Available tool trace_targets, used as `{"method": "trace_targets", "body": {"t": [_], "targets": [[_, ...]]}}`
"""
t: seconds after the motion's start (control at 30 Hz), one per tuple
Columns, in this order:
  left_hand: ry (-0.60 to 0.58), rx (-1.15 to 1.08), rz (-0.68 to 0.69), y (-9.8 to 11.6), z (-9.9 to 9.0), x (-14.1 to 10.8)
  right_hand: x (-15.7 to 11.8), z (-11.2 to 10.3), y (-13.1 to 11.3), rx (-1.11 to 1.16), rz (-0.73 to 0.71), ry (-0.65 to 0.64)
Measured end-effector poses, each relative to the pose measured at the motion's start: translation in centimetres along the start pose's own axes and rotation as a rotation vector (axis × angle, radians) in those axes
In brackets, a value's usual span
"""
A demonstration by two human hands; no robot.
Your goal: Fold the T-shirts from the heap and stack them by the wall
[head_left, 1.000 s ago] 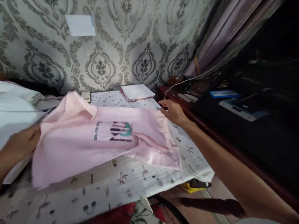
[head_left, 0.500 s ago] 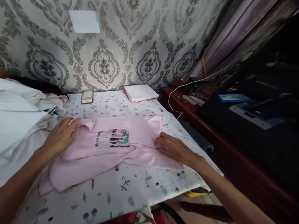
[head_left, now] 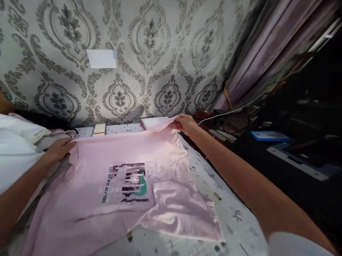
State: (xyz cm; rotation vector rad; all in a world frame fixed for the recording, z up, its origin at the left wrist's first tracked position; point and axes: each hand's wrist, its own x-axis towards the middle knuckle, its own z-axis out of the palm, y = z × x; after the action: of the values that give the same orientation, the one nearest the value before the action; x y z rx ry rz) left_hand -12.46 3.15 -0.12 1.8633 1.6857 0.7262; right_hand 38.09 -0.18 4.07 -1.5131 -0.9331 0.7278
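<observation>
A pink T-shirt (head_left: 100, 150) with a printed picture and lettering is spread over the patterned white cloth on the table, its far edge lifted. My left hand (head_left: 62, 148) pinches the shirt's far left corner. At the far right, my right hand (head_left: 185, 123) is closed on the raised edge and holds it up near the wall. The near part of the shirt lies in loose wrinkles, with a sleeve spread to the right. My fingertips are partly hidden by the fabric.
A folded white cloth (head_left: 155, 123) lies behind the shirt, partly covered by it. A small box (head_left: 99, 129) stands by the wall. White clothes (head_left: 10, 149) are heaped at the left. A dark cabinet with a blue-edged object (head_left: 270, 136) and a cable (head_left: 218, 118) is on the right.
Both hands have moved away from me, raising the shirt's far edge and opening out its folded part. More of the print shows. The view has tilted up.
</observation>
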Motion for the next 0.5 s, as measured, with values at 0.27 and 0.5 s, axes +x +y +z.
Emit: {"method": "trace_targets", "body": {"t": [0.27, 0.5], "targets": [[0.064, 0.417, -0.129, -0.8, 3.0, 4.4, 6.5, 7.2, 5.5, -0.124, -0.149, -0.001], [0.034, 0.453, -0.123, -2.9, 2.8, 5.3, -0.7, 0.9, 10.5, -0.396, -0.158, 0.004]]}}
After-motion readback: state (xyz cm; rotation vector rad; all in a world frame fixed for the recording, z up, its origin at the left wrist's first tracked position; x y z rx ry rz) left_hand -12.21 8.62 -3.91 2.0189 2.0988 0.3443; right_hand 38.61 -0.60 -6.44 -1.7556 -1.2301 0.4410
